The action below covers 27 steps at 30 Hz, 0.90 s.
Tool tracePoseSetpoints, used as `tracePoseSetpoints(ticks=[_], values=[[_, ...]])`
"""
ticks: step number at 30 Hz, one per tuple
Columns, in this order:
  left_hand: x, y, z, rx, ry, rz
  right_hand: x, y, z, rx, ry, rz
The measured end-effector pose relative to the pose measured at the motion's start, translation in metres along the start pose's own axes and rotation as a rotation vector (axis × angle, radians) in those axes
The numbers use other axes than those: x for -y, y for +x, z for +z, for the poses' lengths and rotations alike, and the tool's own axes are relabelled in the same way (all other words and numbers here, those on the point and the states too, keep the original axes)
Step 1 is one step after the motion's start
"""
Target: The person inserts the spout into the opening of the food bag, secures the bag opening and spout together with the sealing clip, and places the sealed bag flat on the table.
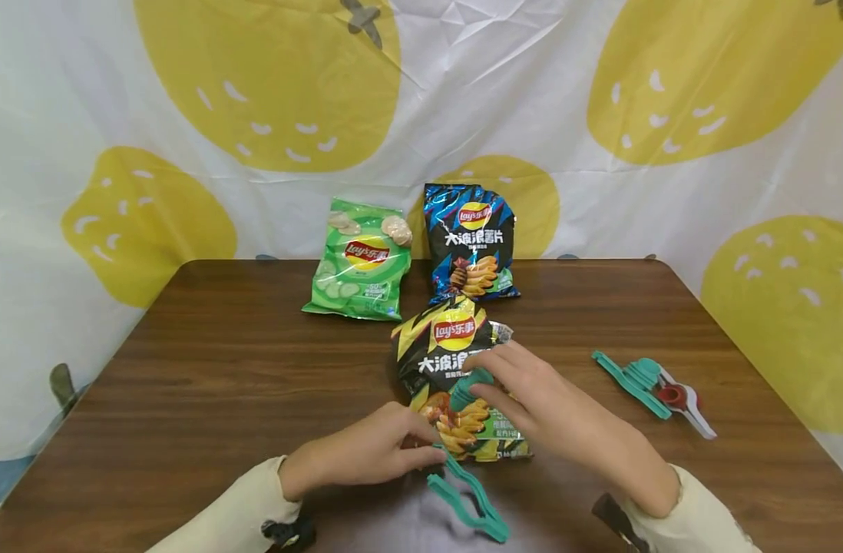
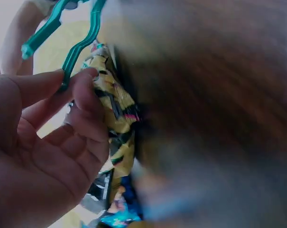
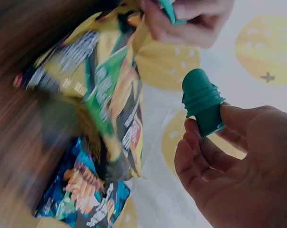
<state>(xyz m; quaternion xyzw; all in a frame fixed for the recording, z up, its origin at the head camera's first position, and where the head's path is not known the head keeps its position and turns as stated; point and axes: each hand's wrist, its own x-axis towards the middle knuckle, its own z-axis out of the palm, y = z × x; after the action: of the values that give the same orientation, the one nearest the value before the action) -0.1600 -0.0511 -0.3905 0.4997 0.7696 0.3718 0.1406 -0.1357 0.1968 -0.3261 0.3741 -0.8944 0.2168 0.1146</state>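
Note:
My left hand [image 1: 369,452] pinches one end of a teal bag clip [image 1: 492,521] between thumb and fingers. The clip's two long arms stand apart in a V, clear in the left wrist view. My right hand [image 1: 532,388] holds a small teal ribbed cap [image 3: 207,107] by its wider end, its rounded end pointing away from the palm. Behind both hands is a yellow and black bag of Lay's chips [image 1: 428,361], partly covered by the right hand. Whether the left fingers touch this bag, I cannot tell.
A green Lay's bag [image 1: 355,265] and a blue and black one [image 1: 473,246] stand at the back of the brown table [image 1: 256,361]. To the right lie another teal clip with a cap [image 1: 632,384] and a white and red clip [image 1: 687,407]. A lemon-print cloth [image 1: 504,84] hangs behind.

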Motion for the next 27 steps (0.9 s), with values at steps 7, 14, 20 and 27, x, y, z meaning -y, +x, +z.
tracePoseSetpoints(ticks=[7, 14, 20, 27], values=[[-0.006, -0.005, 0.004, -0.068, 0.415, -0.1, -0.014, 0.003, 0.0, -0.057, -0.107, -0.006], [-0.01, -0.008, -0.004, -0.07, 0.5, -0.147, -0.023, 0.003, -0.01, -0.063, -0.155, 0.063], [-0.006, -0.001, -0.02, -0.215, 0.47, -0.143, -0.03, 0.0, -0.027, -0.089, -0.194, 0.174], [0.018, 0.024, -0.041, -0.335, 0.325, -0.394, -0.039, -0.008, -0.046, -0.01, -0.202, 0.364]])
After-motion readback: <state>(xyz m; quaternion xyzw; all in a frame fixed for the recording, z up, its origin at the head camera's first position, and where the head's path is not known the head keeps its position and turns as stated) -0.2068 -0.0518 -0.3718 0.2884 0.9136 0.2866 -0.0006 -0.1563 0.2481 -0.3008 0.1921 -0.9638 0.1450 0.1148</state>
